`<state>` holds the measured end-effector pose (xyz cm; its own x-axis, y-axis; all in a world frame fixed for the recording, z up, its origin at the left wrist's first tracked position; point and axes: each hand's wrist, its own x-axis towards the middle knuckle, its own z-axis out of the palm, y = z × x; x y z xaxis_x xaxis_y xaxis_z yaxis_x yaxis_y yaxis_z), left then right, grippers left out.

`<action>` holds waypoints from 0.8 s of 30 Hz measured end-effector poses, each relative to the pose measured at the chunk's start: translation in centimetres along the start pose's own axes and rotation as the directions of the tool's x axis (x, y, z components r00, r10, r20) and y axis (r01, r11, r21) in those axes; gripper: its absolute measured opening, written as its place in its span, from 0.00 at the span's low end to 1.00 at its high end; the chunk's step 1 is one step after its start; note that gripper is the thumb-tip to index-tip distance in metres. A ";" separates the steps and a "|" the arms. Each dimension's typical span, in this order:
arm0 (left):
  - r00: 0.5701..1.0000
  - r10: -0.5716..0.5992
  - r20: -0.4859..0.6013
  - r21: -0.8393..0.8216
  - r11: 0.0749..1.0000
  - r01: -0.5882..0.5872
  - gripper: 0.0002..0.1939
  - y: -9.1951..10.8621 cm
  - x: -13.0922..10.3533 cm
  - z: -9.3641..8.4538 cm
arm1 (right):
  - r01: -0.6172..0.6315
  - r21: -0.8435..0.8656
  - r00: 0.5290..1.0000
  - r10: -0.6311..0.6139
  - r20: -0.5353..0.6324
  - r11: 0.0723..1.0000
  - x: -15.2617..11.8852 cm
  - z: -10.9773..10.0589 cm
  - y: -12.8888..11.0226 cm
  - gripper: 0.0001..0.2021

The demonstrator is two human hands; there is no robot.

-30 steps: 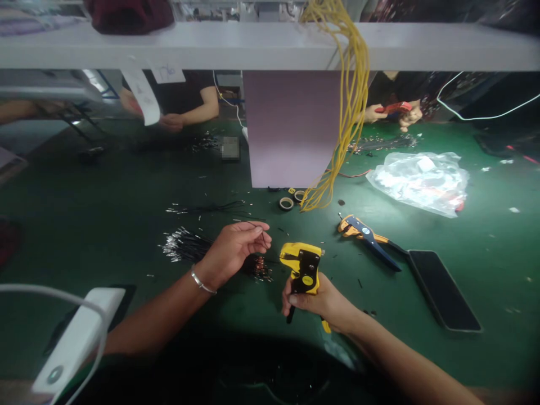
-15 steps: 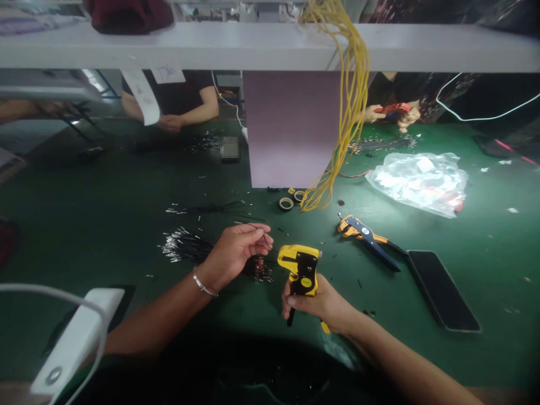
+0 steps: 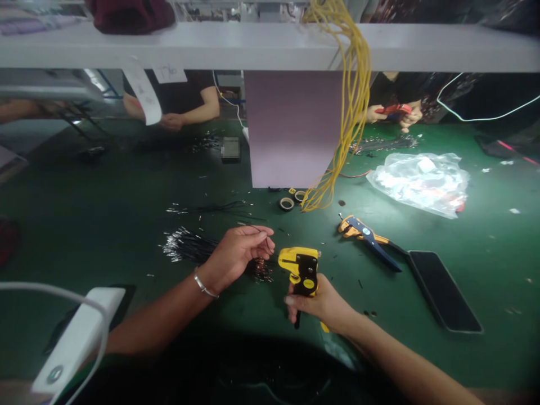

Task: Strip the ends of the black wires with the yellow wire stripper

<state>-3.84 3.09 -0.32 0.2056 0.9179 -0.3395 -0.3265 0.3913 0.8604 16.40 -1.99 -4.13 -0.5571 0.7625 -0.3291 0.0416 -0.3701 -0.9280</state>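
My left hand (image 3: 240, 253) pinches a thin dark wire (image 3: 267, 243) between thumb and fingers; the wire's end points toward the jaws of a yellow and black wire stripper (image 3: 304, 270). Around that tool's handles, my right hand (image 3: 316, 301) is closed. Whether the wire's tip touches the jaws is too small to tell. Under and beside my left hand lies a bundle of black wires (image 3: 192, 247), with silvery terminals at the left and bare copper ends (image 3: 261, 270) at the right. A smaller group of black wires (image 3: 215, 208) lies behind it.
A second wire stripper (image 3: 367, 239) and a phone (image 3: 445, 291) lie to the right, with a plastic bag (image 3: 422, 185) behind. Tape rolls (image 3: 286, 204) sit near hanging yellow wires (image 3: 352, 101). A white power strip (image 3: 80, 337) is at left. Two co-workers sit beyond the shelf (image 3: 211, 50).
The fingers of my right hand have loosened a little and shifted on the stripper's handles. My left hand, with the wire, has barely moved.
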 end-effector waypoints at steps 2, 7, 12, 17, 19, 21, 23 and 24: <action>1.000 -0.007 -0.003 -0.011 1.000 0.007 0.07 0.0 -0.1 0.0 | -0.013 0.003 1.000 0.013 -0.019 1.000 0.1 0.1 0.2 0.13; 1.000 -0.025 -0.010 -0.102 0.995 0.024 0.11 0.1 -0.1 0.1 | -0.022 0.028 0.996 0.024 -0.087 0.999 0.3 0.4 0.8 0.14; 0.999 -0.023 0.044 -0.203 0.979 0.032 0.11 -0.3 -0.1 0.1 | -0.052 0.000 0.990 0.051 -0.130 0.999 0.3 0.9 1.2 0.13; 0.998 -0.023 0.060 -0.242 0.970 0.037 0.10 -0.3 -0.1 0.3 | -0.069 -0.038 0.978 0.060 -0.201 0.997 0.5 1.1 1.7 0.12; 0.998 -0.020 0.064 -0.246 0.969 0.035 0.09 -0.2 -0.2 0.4 | -0.064 -0.039 0.971 0.053 -0.235 0.997 0.6 1.0 1.8 0.13; 0.998 -0.010 0.068 -0.250 0.968 0.027 0.08 -0.2 -0.2 0.4 | -0.050 -0.040 0.969 0.039 -0.242 0.998 0.6 0.8 1.7 0.13; 0.998 -0.002 0.069 -0.261 0.965 0.020 0.07 -0.2 -0.1 0.3 | -0.043 -0.045 0.972 0.031 -0.232 0.998 0.6 0.8 1.6 0.13; 0.998 0.003 0.070 -0.268 0.963 0.016 0.07 -0.2 -0.1 0.3 | -0.043 -0.046 0.974 0.032 -0.226 0.998 0.5 0.8 1.6 0.13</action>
<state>-3.51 2.86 -0.34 0.2685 0.9121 -0.3097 -0.5583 0.4093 0.7216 15.52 -2.58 -5.69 -0.3540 0.8504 -0.3893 0.1035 -0.3781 -0.9200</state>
